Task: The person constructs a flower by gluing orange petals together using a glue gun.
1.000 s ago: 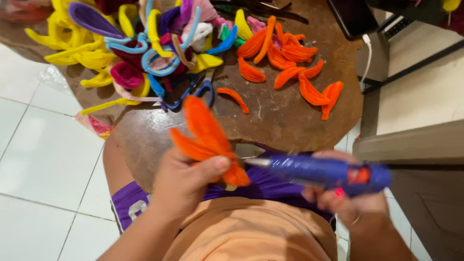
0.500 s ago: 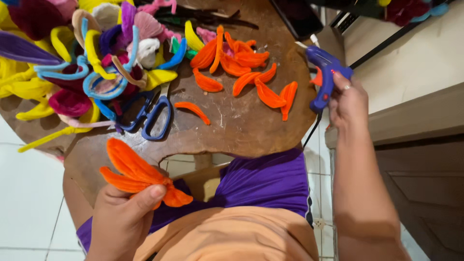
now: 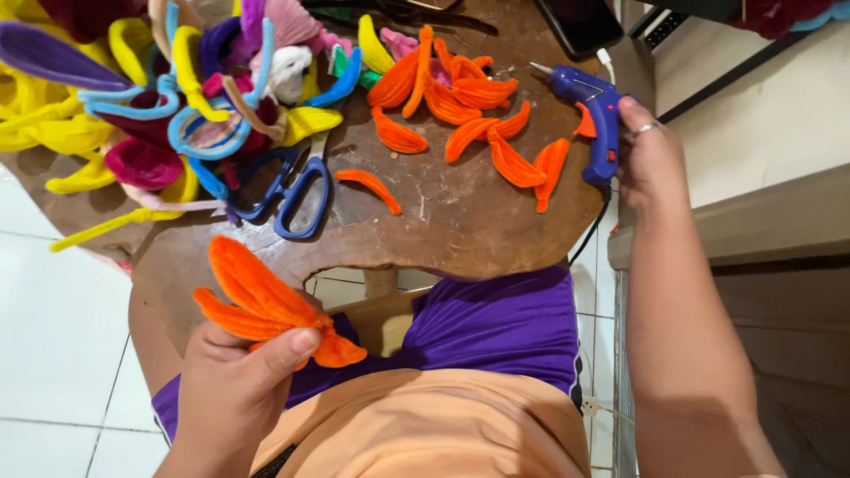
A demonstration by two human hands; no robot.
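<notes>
Fingers of my left hand [image 3: 235,376] pinch the base of an orange flower [image 3: 266,301], thumb pressed across the joint where the petals meet, so the petals fan up and away from my palm and nothing crushes them. It sits low, over my lap, just off the near edge of the worktop [image 3: 460,221].

On the other side, my right hand [image 3: 651,159] is closed around the grip of the blue glue gun [image 3: 593,115] at the worktop's right edge, nozzle aimed away from me and clear of the loose petals [image 3: 482,111]. That spot keeps the hot tip off the craft pieces, with the cord hanging over the side.

Blue scissors [image 3: 297,190] lie flat mid-worktop. A heap of coloured loops [image 3: 168,97] is piled at the far left, apart from the orange ones.
</notes>
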